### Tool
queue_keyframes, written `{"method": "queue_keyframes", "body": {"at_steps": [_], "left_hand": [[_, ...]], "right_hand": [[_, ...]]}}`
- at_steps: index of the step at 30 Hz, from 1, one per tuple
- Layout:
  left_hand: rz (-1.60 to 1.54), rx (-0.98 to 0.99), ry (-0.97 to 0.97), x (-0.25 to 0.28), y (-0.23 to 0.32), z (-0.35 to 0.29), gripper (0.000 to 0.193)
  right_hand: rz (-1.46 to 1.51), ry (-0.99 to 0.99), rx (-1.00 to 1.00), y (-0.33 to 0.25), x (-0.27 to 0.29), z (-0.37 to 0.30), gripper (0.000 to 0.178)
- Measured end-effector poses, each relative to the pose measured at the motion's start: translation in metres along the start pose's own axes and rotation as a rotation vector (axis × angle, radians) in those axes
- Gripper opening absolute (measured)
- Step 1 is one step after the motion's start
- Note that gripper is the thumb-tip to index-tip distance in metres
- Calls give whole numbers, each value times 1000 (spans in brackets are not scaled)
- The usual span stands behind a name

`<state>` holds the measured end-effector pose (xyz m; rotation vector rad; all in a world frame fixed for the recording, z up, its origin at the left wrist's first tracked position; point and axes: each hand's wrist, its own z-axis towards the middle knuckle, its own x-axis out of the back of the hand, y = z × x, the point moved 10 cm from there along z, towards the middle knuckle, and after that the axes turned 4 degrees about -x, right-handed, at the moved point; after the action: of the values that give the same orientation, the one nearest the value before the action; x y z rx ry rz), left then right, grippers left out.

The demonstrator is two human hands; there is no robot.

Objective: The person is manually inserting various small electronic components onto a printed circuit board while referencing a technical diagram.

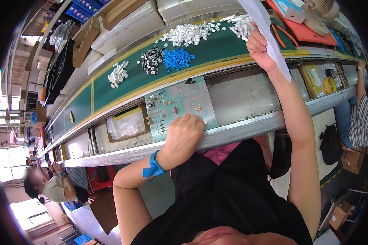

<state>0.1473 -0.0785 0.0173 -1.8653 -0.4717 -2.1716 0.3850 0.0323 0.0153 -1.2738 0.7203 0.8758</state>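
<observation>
A pale green circuit board point(184, 98) with several small components lies across the rails in front of me. My left hand point(185, 132) rests on its near edge, fingers curled down against the surface. Whatever those fingertips hold, if anything, is hidden under the hand. A blue wrist strap point(153, 166) circles that wrist. Raised at the far right, my right hand point(259, 47) grips a white sheet of paper point(270, 36), which hangs down beside the forearm. Beyond the board sit heaps of blue parts point(178, 59), black parts point(152, 60) and white connectors point(188, 33).
A green work strip point(131, 92) runs behind the metal rail point(241, 130). Smaller white piles point(117, 74) stand left and right on it. Orange-handled pliers point(279, 36) lie beside a red mat point(310, 34). Co-workers point(55, 185) sit farther along at both sides.
</observation>
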Motion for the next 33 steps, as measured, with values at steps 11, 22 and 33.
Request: {"method": "queue_keyframes", "body": {"at_steps": [11,22,33], "left_hand": [[82,-32,-36,1,7,1,15],[30,-32,-46,-2,5,-1,11],[122,-71,-24,0,14,-1,11]], "right_hand": [[3,415,63,-1,-12,-12,27],[-3,519,55,3,-19,-16,26],[-155,331,23,1,-12,-12,28]]}}
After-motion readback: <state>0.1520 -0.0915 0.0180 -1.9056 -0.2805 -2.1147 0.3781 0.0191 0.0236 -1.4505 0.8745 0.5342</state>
